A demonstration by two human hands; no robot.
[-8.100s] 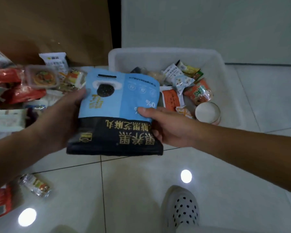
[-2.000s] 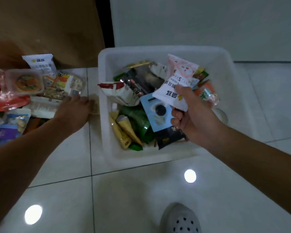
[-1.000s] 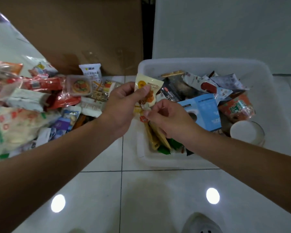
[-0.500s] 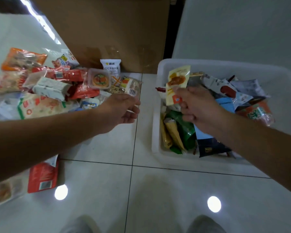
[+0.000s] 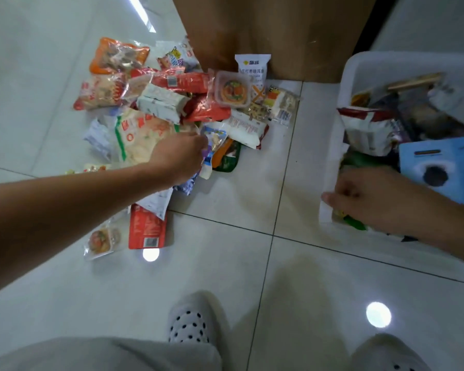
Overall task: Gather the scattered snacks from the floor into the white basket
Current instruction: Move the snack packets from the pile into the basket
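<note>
A pile of scattered snacks lies on the tiled floor at left: an orange pack (image 5: 118, 54), a white carton (image 5: 162, 103), a round clear tub (image 5: 232, 89), a large white-and-green bag (image 5: 142, 135) and a red packet (image 5: 146, 228). My left hand (image 5: 180, 156) reaches into the pile, its fingertips pinched on a small blue-and-white packet (image 5: 214, 139). The white basket (image 5: 359, 62) stands at right, holding several snacks, among them a light blue bag (image 5: 445, 167). My right hand (image 5: 364, 194) hovers at the basket's near left corner, fingers loosely curled with nothing in them.
A brown cardboard panel (image 5: 265, 30) stands behind the pile, with a white packet (image 5: 252, 68) leaning on it. My foot in a dotted slipper (image 5: 188, 325) is on the tiles below. Bare tiles lie between the pile and the basket.
My right hand has let go of the yellow packet over the basket and dropped toward its near corner. My left hand has moved left into the pile onto the small blue packet. The view swung left.
</note>
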